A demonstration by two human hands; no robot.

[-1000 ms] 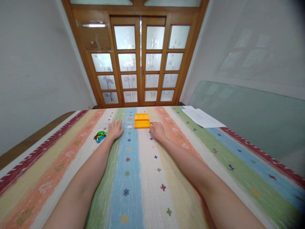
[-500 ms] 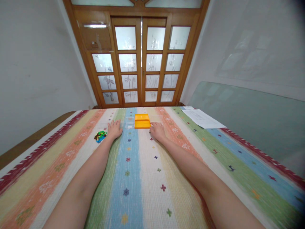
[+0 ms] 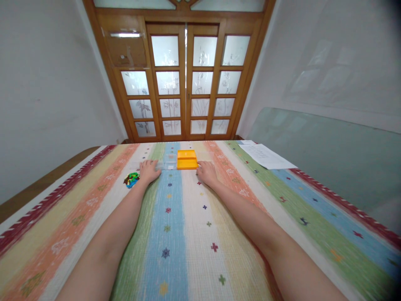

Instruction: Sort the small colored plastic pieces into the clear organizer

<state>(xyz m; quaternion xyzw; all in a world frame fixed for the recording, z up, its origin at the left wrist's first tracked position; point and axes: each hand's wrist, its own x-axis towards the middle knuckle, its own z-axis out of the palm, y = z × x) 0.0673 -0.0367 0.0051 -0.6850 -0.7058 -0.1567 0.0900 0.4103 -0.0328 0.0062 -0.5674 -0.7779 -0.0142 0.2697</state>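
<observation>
- The orange box sits in the middle of the far part of the cloth, between the two hands. Its hollow side faces up and a ridge splits it into a far and a near part; set there, it seems within easy reach of either hand.
- The right hand is at the box's near right corner, fingers bent, the foremost fingertip at the edge. This looks more like steadying than lifting, but whether it grips the corner or only touches it I cannot tell.
- The left hand lies palm down with fingers spread, not clenched, over clear plastic left of the box. The spread suggests light pressure to hold the plastic flat; whether anything is under the palm cannot be seen.
- The clear plastic shows between the left hand and the box, close against the box's left side. It is too see-through to make out its full outline.
- The pile of small green, blue, yellow and dark pieces rests just left of the left wrist, bunched together, perhaps so that none stray.
- The paper lies flat at the far right, well apart from both hands, likely to leave the middle free for handling.
</observation>
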